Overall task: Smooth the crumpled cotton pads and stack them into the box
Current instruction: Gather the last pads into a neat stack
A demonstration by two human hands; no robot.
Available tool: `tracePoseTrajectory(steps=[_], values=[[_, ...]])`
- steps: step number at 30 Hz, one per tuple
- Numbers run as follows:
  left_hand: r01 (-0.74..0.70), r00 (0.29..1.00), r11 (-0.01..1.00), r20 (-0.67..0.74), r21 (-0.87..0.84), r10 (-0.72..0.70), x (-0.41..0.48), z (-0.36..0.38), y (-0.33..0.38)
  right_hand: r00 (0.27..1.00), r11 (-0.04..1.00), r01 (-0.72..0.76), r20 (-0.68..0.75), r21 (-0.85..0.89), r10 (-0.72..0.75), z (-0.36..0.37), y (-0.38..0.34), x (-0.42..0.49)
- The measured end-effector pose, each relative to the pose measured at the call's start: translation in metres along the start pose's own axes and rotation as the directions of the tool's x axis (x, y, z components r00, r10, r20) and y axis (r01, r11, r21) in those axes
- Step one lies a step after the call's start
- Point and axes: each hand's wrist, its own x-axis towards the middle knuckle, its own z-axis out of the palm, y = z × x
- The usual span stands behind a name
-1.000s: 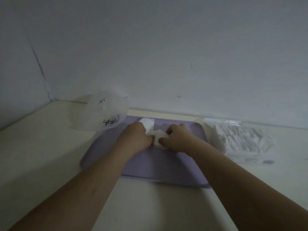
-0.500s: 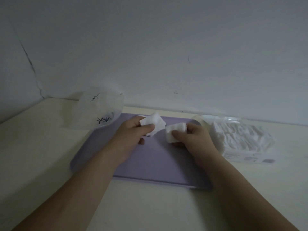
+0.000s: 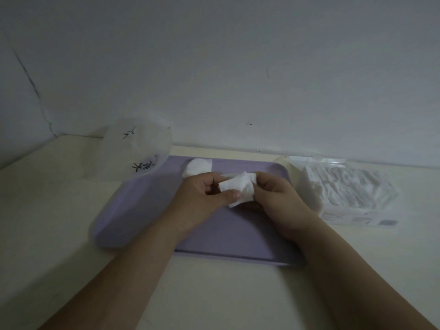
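One cotton pad (image 3: 238,186) between pinching left fingers (image 3: 231,195) and right fingers (image 3: 263,179), over tray (image 3: 226,239).

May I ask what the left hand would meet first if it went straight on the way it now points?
Probably the right hand, just behind the crumpled white cotton pad that both hands pinch. The left hand points right and away, though depth is unclear.

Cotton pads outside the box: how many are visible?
2. The flat pad lies at the far edge of the purple tray; the held pad is pinched between the left hand and right hand above it. Another pad may be hidden behind it.
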Motion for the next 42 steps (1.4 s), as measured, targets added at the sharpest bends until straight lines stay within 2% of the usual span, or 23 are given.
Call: tracePoseTrajectory(steps=[7, 13, 18, 20, 22, 25, 28, 30, 36, 42], values=[[0.022, 1.0, 0.999, 0.005, 0.032, -0.022, -0.003, -0.002, 0.002, 0.998, 0.999, -0.032, 0.056, 0.003, 0.032, 0.002, -0.004, -0.002], [0.062, 0.996, 0.998, -0.066, 0.029, -0.06, 0.0, -0.003, 0.0, 0.996, 0.997, -0.057, 0.073, 0.053, 0.053, 0.002, -0.008, -0.005], [0.045, 0.988, 0.995, -0.148, 0.088, -0.032, 0.001, -0.001, 0.001, 0.999, 0.999, 0.036, -0.016, -0.035, -0.037, 0.004, -0.001, -0.005], [0.05, 0.99, 0.989, -0.135, 0.14, -0.031, 0.0, -0.003, 0.001, 0.999, 0.999, 0.038, -0.013, -0.028, -0.038, 0.003, 0.002, -0.004], [0.027, 0.996, 0.99, -0.086, 0.139, -0.015, -0.001, -0.002, 0.001, 0.997, 0.993, 0.074, 0.0, -0.095, -0.074, 0.001, 0.002, -0.004], [-0.004, 0.995, 0.991, -0.098, 0.137, 0.018, -0.004, -0.001, 0.001, 0.987, 0.967, 0.142, -0.042, -0.21, -0.154, 0.003, 0.004, -0.005], [0.016, 0.996, 0.991, -0.085, 0.129, -0.005, -0.006, 0.0, 0.004, 0.975, 0.9, 0.181, -0.05, -0.397, -0.218, 0.007, 0.004, -0.006], [0.026, 0.997, 0.989, -0.075, 0.144, -0.015, -0.007, -0.001, 0.006, 0.972, 0.866, 0.201, -0.019, -0.458, -0.235, 0.007, 0.005, -0.005], [0.028, 0.991, 0.975, -0.137, 0.223, 0.003, -0.009, -0.001, 0.009, 0.995, 0.752, 0.096, 0.044, -0.652, -0.089, 0.011, 0.002, -0.008], [-0.008, 0.999, 0.969, -0.039, 0.248, 0.018, -0.014, 0.006, 0.015, 0.999, 0.801, 0.043, 0.051, -0.597, -0.016, 0.021, 0.001, -0.01]])
